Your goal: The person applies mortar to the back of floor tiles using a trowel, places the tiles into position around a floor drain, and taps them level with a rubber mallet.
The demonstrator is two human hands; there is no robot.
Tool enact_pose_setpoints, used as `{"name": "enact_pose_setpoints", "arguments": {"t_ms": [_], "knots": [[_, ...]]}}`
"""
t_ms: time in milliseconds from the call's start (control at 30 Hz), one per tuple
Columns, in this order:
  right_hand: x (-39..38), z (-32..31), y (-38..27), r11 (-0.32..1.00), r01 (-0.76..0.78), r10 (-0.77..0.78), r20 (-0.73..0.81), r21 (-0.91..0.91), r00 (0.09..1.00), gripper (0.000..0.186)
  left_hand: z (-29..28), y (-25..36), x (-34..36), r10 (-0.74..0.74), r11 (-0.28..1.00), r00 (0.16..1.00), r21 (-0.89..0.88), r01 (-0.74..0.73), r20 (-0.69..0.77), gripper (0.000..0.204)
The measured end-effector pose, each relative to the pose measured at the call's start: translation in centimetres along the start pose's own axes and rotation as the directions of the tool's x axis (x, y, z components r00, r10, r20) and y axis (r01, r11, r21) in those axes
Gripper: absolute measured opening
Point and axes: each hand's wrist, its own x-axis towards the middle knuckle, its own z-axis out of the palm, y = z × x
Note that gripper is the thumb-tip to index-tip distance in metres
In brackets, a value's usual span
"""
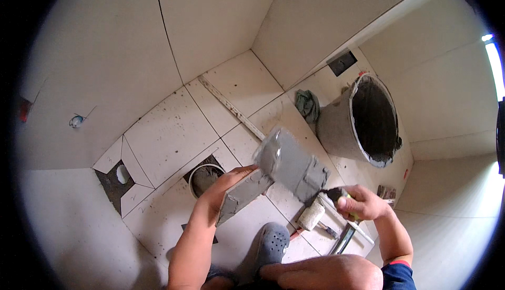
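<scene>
My left hand grips a small cut piece of tile by its upper edge, tilted, with grey mortar smeared over the face turned up. In my right hand is a trowel, held by its dark and yellow-green handle. Wet grey mortar coats the trowel's broad blade, thickest near the handle. The blade's far end is beside the tile piece's upper corner; whether they touch I cannot tell. Below the left wrist, a round pale-rimmed opening in the floor holds grey mortar.
A mortar-crusted bucket leans open to the right, with a grey-green cloth beside it. A white-headed mallet and a spirit level lie below my right hand. A long strip crosses the tiled floor. At left is a cutout with a pipe.
</scene>
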Motion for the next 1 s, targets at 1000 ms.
{"name": "enact_pose_setpoints", "arguments": {"t_ms": [1000], "knots": [[-3.1, -10.3, 8.0, 0.212, -0.592, -0.548, -0.596, -0.778, 0.587, 0.021, -23.4, 8.9, -19.1, -0.265, 0.718, 0.672, 0.324, 0.616, -0.692, 0.059]]}}
